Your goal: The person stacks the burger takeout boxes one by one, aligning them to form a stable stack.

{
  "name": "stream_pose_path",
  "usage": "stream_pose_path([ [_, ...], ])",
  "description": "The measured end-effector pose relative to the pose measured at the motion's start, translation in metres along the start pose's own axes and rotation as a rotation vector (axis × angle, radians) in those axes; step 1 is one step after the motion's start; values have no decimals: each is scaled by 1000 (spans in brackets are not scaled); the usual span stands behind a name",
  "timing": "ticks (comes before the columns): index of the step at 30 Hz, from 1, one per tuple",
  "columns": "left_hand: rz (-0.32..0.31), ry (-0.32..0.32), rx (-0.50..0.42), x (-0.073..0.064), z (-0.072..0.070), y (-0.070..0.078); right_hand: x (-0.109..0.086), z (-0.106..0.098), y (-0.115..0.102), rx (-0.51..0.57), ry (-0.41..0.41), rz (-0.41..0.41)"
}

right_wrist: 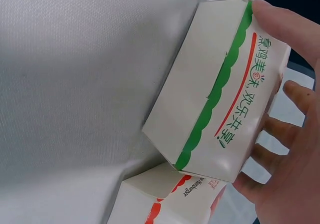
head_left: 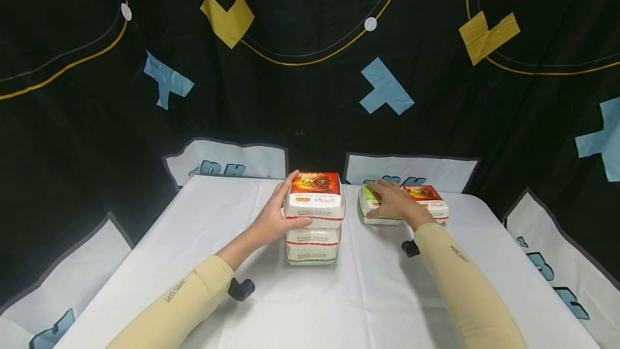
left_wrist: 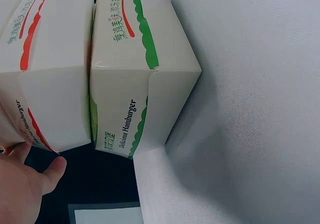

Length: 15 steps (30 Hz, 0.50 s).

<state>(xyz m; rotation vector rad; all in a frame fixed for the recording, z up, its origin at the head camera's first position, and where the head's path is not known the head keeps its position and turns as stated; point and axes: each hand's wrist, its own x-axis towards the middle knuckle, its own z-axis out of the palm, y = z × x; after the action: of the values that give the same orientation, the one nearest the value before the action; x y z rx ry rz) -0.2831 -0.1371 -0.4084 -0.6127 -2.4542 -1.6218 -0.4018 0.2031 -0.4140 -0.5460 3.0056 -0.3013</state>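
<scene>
A patterned black curtain (head_left: 290, 101) is hanging around a white-draped table (head_left: 300, 306), indicating a staged, studio-type workstation.

Both arms (head_left: 457, 273) stretched out front, left hand (head_left: 277, 214) gripping with thumb spread, right hand (head_left: 394, 202) kinda palm-down, gripping too.

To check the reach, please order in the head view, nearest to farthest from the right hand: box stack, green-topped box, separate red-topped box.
1. Green-topped box: under the right hand.
2. Separate red-topped box: just to its right.
3. Box stack: left, beside the left hand.
</scene>
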Motion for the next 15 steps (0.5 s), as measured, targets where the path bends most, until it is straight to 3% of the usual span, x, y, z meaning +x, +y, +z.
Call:
stream_pose_path([
  [15,-4,0,0,0,-1,1,1,0,1,-94,-46,-8],
])
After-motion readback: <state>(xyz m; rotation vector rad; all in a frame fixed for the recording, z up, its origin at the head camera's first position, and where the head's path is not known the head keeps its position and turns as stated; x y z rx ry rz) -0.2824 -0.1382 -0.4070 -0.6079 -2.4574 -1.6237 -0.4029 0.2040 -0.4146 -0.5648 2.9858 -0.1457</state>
